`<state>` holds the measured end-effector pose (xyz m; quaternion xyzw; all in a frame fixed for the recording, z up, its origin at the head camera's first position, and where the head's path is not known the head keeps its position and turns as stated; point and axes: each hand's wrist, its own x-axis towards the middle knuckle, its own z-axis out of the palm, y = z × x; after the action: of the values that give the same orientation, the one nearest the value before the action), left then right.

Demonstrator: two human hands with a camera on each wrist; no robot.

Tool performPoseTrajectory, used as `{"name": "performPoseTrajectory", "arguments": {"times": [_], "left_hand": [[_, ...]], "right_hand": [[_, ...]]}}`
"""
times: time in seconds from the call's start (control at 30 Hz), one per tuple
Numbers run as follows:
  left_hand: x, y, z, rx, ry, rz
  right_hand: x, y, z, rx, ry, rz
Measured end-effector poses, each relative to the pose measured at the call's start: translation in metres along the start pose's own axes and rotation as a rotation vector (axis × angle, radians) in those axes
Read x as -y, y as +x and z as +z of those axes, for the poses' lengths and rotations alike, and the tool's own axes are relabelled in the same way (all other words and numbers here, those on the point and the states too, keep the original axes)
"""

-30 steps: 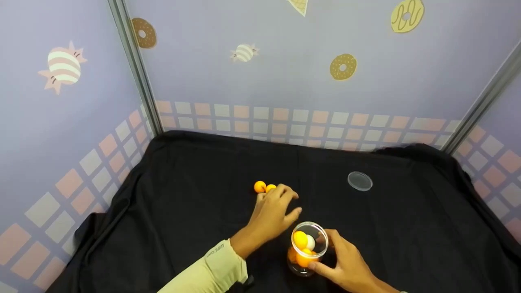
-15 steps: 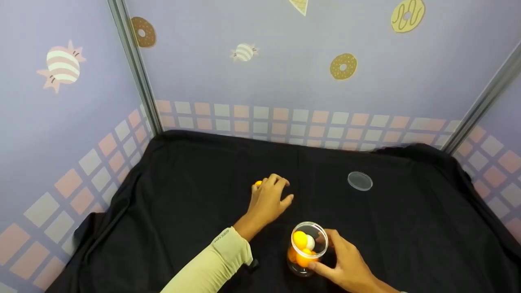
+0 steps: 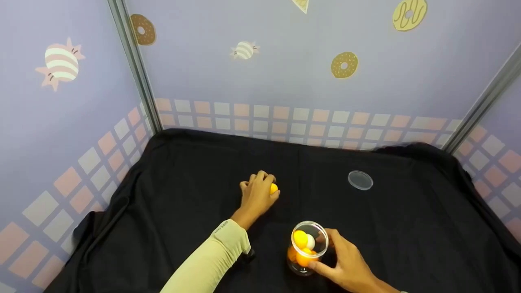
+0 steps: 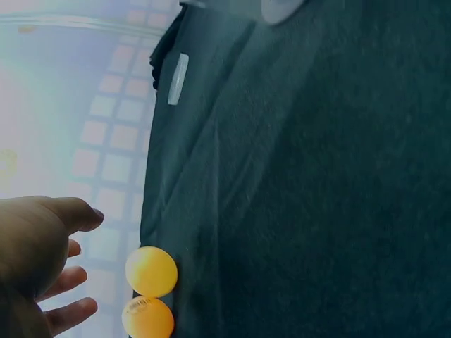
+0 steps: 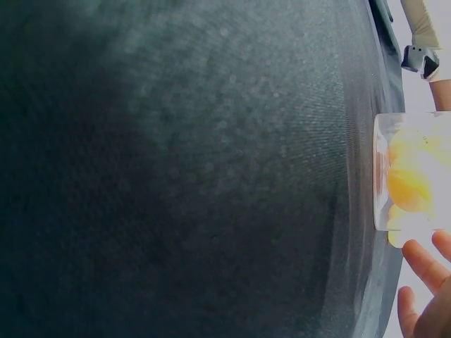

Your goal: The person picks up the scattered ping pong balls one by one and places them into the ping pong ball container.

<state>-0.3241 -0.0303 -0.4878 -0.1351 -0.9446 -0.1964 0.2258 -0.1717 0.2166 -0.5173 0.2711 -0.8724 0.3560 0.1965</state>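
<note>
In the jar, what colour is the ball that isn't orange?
That ball is white; the head view shows it best.

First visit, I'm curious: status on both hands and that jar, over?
Left hand at two balls. Right hand holds jar. Lid off, aside; nothing visibly blocking.

My loose balls (image 4: pixel 151 271): orange
My jar (image 3: pixel 300 270): clear
Balls inside (image 3: pixel 300 239): orange, one white
Lid (image 3: pixel 360 180): clear
Cloth (image 3: pixel 195 179): black
My sleeve (image 3: pixel 209 258): pale yellow-green, dark lettering (image 3: pixel 222 226)
Wall (image 3: pixel 285 77): lilac, pink and white squares (image 3: pixel 241 124), striped sweets (image 3: pixel 61 63)
</note>
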Motion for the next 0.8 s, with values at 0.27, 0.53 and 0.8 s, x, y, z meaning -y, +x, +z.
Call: {"name": "performPoseTrajectory", "arguments": {"times": [0.27, 0.53, 0.8], "left_hand": [[0.009, 0.005, 0.007, 0.021, 0.034, -0.043], [0.015, 0.01, 0.015, 0.078, 0.069, -0.077], [0.016, 0.011, 0.02, 0.102, 0.081, -0.102]], "right_hand": [[0.001, 0.0, -0.001, 0.008, 0.0, 0.021], [0.0, -0.001, 0.0, 0.01, 0.0, 0.032], [-0.001, 0.0, 0.001, 0.003, 0.012, -0.008]]}}
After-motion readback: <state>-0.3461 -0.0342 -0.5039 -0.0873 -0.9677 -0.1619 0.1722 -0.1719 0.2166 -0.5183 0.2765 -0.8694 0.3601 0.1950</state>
